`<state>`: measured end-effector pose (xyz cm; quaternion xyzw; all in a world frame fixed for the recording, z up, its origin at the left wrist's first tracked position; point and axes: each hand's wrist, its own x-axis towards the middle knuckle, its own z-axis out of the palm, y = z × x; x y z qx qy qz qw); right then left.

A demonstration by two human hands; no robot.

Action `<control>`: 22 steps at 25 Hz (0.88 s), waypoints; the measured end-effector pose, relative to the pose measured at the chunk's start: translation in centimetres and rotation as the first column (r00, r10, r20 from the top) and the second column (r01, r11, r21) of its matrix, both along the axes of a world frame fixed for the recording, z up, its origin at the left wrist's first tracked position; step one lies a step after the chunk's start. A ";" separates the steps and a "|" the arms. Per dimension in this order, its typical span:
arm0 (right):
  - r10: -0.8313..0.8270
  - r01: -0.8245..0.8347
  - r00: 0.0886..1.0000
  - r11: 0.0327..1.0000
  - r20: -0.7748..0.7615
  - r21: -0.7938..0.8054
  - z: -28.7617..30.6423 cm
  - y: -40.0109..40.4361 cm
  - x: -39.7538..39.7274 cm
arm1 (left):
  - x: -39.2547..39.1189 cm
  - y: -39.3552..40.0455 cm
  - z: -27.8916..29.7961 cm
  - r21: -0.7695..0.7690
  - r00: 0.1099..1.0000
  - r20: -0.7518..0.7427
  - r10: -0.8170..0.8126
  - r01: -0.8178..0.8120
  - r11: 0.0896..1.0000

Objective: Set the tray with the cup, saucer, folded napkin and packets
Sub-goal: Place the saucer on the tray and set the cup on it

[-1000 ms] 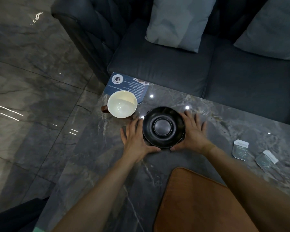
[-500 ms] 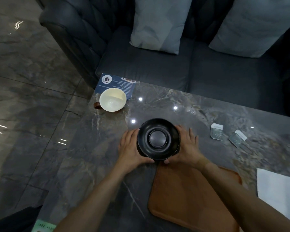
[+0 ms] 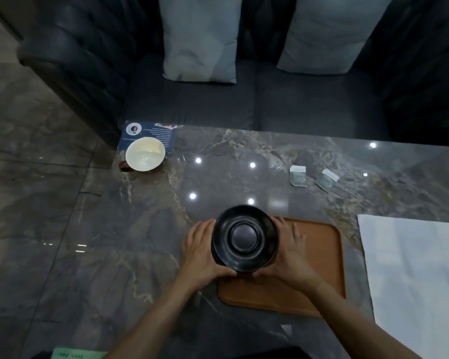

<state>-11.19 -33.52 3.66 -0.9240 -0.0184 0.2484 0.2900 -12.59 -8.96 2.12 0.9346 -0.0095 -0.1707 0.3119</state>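
A black saucer (image 3: 244,238) is held above the left end of the brown tray (image 3: 319,268). My left hand (image 3: 201,252) grips its left rim and my right hand (image 3: 288,251) grips its right rim, thumbs curled under the near edge. A cup (image 3: 145,154), cream inside and brown outside, stands at the far left corner of the table. Two small packets (image 3: 299,176) (image 3: 327,180) lie at the far right. A white napkin (image 3: 415,275) lies spread flat to the right of the tray.
The marble table (image 3: 145,242) reaches to a dark sofa (image 3: 244,104) with two grey cushions behind it. A blue printed card (image 3: 163,132) lies under the cup. A green slip (image 3: 75,354) shows at the near left edge. Tiled floor lies to the left.
Both hands have carried the saucer from the middle of the table back toward me, to above the tray's left end. The view has shifted, bringing the napkin fully into sight.
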 end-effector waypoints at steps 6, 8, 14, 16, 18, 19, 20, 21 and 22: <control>-0.086 0.083 0.995 0.995 -0.053 -0.056 -0.9 -1.1 -3.8 | -2.2 -1.5 -0.8 0.076 0.998 0.001 -0.067 0.066 0.995; -0.115 0.111 0.991 0.992 -0.066 -0.061 -1.4 -1.2 -4.9 | -2.8 -1.8 -1.1 0.091 0.997 -0.002 -0.072 0.072 0.993; -0.145 0.131 0.984 0.982 -0.100 -0.137 -2.2 -1.2 -6.4 | -3.6 -2.2 -1.7 0.138 0.991 -0.047 -0.122 0.128 0.982; -0.157 0.141 0.982 0.979 -0.103 -0.147 -2.3 -1.1 -6.6 | -3.7 -2.2 -1.7 0.151 0.989 -0.071 -0.127 0.137 0.979; -0.153 0.135 0.982 0.978 -0.110 -0.160 -2.5 -1.0 -6.6 | -3.7 -2.0 -1.7 0.152 0.988 -0.083 -0.134 0.145 0.978; -0.149 0.129 0.983 0.978 -0.110 -0.166 -2.6 -0.9 -6.7 | -3.7 -2.0 -1.7 0.150 0.987 -0.086 -0.135 0.147 0.978; -0.145 0.125 0.983 0.977 -0.109 -0.172 -2.6 -0.8 -6.7 | -3.6 -1.9 -1.7 0.150 0.987 -0.089 -0.135 0.147 0.978; -0.143 0.123 0.984 0.976 -0.110 -0.178 -2.7 -0.8 -6.8 | -3.7 -1.8 -1.8 0.152 0.987 -0.091 -0.136 0.148 0.977; -0.143 0.121 0.984 0.975 -0.109 -0.185 -2.8 -0.8 -6.8 | -3.7 -1.8 -1.8 0.153 0.986 -0.090 -0.138 0.150 0.977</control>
